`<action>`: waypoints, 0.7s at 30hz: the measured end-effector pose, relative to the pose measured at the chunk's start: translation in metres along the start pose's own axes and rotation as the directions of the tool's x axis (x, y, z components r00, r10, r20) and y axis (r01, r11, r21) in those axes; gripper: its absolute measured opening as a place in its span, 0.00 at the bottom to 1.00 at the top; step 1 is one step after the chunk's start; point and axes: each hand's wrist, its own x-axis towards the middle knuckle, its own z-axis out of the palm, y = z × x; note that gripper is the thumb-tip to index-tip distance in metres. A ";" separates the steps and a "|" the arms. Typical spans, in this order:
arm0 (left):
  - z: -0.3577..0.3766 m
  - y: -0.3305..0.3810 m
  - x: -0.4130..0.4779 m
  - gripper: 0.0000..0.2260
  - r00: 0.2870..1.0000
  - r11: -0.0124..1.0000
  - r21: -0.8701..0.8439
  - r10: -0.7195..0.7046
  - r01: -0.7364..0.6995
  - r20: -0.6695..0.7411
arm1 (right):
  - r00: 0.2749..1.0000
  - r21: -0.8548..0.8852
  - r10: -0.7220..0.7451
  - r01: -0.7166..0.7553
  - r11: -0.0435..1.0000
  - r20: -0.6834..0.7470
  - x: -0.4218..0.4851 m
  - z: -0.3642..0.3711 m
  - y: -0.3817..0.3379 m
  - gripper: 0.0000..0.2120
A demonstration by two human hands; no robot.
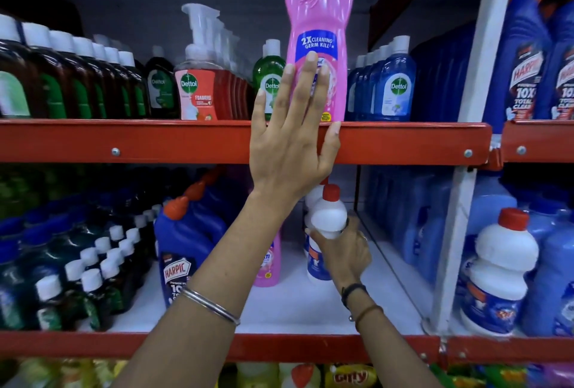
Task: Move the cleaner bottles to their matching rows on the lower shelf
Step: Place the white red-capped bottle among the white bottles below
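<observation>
The left hand [289,139] is spread flat against the pink bottle [320,43] on the upper shelf [124,140], likely for grasping; a white bottle [328,216] is gripped by the right hand [344,251] at its lower-shelf row.

Upper shelf [186,140]: tall bottle [320,30] standing at front edge, between smaller bottles.
Lower shelf [279,345]: small bottle [328,216] right of jugs [183,251].

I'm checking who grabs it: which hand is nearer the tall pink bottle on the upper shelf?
Left. The left hand is spread open against the pink bottle; the right hand is below, gripping a white bottle on the lower shelf.
</observation>
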 end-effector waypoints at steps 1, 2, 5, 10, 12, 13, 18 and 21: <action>0.000 0.000 0.000 0.26 1.000 1.000 0.003 0.000 0.000 -0.001 | 1.000 -0.012 -0.002 0.002 1.000 0.009 0.001 0.000 -0.001 0.37; 0.000 0.000 0.000 0.26 1.000 1.000 0.007 0.000 0.000 -0.001 | 1.000 -0.027 -0.004 0.004 1.000 0.019 0.001 0.000 -0.002 0.37; 0.000 0.001 0.000 0.26 1.000 1.000 0.020 -0.004 0.004 -0.005 | 0.999 -0.075 -0.008 0.011 0.997 0.039 0.001 -0.001 -0.005 0.38; -0.002 0.002 0.000 0.26 1.000 1.000 0.022 -0.005 0.005 0.018 | 0.991 -0.138 -0.031 0.050 0.989 0.134 0.000 -0.010 -0.003 0.42; -0.003 0.001 0.000 0.26 1.000 1.000 0.015 -0.007 0.006 0.029 | 0.986 -0.137 -0.021 0.044 0.990 0.164 -0.002 -0.023 -0.001 0.46; -0.003 0.001 0.000 0.26 0.999 1.000 0.012 -0.008 0.007 0.033 | 0.988 -0.119 -0.037 0.055 0.991 0.148 -0.004 -0.032 0.000 0.47; -0.004 0.002 0.001 0.26 0.998 1.000 0.006 -0.013 0.013 0.065 | 0.926 0.255 -0.280 0.343 0.904 -0.255 -0.023 -0.106 0.014 0.20; -0.004 0.002 -0.002 0.26 0.996 1.000 0.007 -0.020 0.019 0.087 | 0.757 0.263 -0.286 0.513 0.817 -0.588 -0.017 -0.156 0.034 0.08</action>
